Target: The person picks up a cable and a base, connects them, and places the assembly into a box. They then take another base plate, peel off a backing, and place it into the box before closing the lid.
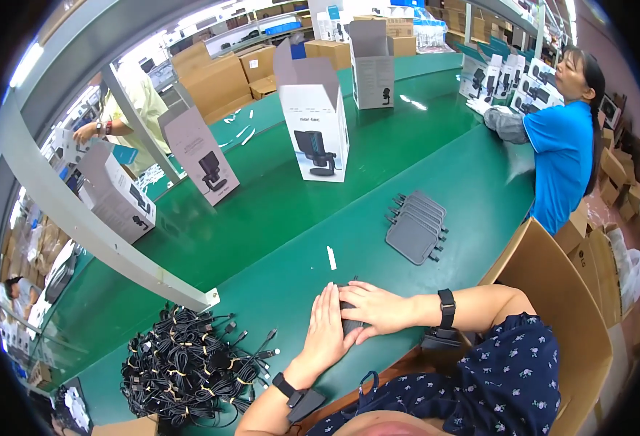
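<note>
My left hand (324,327) and my right hand (379,308) meet at the near edge of the green table. Between them is a dark grey piece (349,325), mostly covered by my fingers, so its kind cannot be made out. My left fingers lie long and close together along its left side. My right hand curls over it from the right. A short white strip (331,258) lies just beyond my fingertips. Farther right, several flat dark grey panels with small clips (416,227) overlap in a row.
A big heap of bundled black cables (189,367) sits at left, beside a metal post (116,254). Open white microphone boxes (316,138) stand across the green table (262,272). A cardboard carton (552,291) is at my right. A co-worker in blue (563,152) handles boxes.
</note>
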Demonstrator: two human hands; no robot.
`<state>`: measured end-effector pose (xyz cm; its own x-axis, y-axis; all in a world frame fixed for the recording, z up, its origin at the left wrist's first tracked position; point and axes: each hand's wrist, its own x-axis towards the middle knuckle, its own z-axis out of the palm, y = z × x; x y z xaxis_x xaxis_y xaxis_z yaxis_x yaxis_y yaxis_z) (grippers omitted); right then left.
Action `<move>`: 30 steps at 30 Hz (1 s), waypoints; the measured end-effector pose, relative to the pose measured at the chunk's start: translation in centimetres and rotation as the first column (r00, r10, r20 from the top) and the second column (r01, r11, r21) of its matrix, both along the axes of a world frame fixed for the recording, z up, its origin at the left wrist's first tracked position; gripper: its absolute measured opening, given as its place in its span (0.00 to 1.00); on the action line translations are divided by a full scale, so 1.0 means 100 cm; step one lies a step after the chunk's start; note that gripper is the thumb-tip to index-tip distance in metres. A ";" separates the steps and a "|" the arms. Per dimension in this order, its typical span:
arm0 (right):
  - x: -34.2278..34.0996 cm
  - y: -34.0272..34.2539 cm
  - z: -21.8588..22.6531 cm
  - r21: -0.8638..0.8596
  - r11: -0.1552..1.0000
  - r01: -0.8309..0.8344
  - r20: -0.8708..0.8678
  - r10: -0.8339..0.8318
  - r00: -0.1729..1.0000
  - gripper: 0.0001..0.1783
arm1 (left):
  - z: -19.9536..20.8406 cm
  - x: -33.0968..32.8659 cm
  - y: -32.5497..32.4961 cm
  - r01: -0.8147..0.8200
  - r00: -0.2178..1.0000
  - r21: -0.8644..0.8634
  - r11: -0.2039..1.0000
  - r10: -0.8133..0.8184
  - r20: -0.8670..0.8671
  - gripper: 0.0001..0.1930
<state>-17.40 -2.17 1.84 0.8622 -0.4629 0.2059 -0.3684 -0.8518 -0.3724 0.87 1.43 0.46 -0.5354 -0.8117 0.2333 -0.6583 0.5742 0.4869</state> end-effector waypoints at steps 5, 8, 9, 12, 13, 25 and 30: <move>-0.007 -0.005 -0.005 0.110 0.993 -0.049 0.029 0.046 0.999 0.45 | 0.000 0.001 0.005 0.011 1.000 0.016 1.000 -0.011 -0.018 0.53; -0.010 -0.007 -0.003 0.172 0.984 -0.049 -0.017 0.052 0.998 0.46 | 0.005 0.003 0.005 0.068 0.997 0.076 0.995 -0.065 -0.041 0.53; -0.010 -0.008 -0.003 0.169 0.984 -0.053 -0.015 0.057 0.998 0.46 | 0.006 0.003 0.005 0.064 0.997 0.074 0.995 -0.061 -0.039 0.53; -0.007 -0.008 -0.002 0.187 0.982 -0.020 0.009 0.019 1.000 0.42 | 0.003 0.006 0.002 0.077 0.992 0.071 0.994 -0.070 -0.100 0.49; -0.008 -0.012 -0.004 0.186 0.982 -0.018 0.009 0.017 1.000 0.42 | 0.003 0.006 0.000 0.079 0.992 0.071 0.994 -0.072 -0.100 0.49; -0.023 -0.027 0.017 0.220 0.961 0.167 0.436 -0.250 0.864 0.12 | 0.008 0.006 -0.005 -0.027 0.785 0.030 0.999 0.040 -0.618 0.24; -0.017 -0.028 0.022 0.311 0.948 0.067 0.604 -0.252 0.756 0.11 | 0.022 0.000 -0.001 -0.127 0.877 -0.020 0.992 0.103 -0.469 0.27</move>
<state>-19.12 -5.01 4.06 0.4871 -0.6960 0.5275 -0.0932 -0.6420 -0.7610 0.91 1.33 2.70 -0.2585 -0.8421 0.4734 -0.4249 0.5392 0.7271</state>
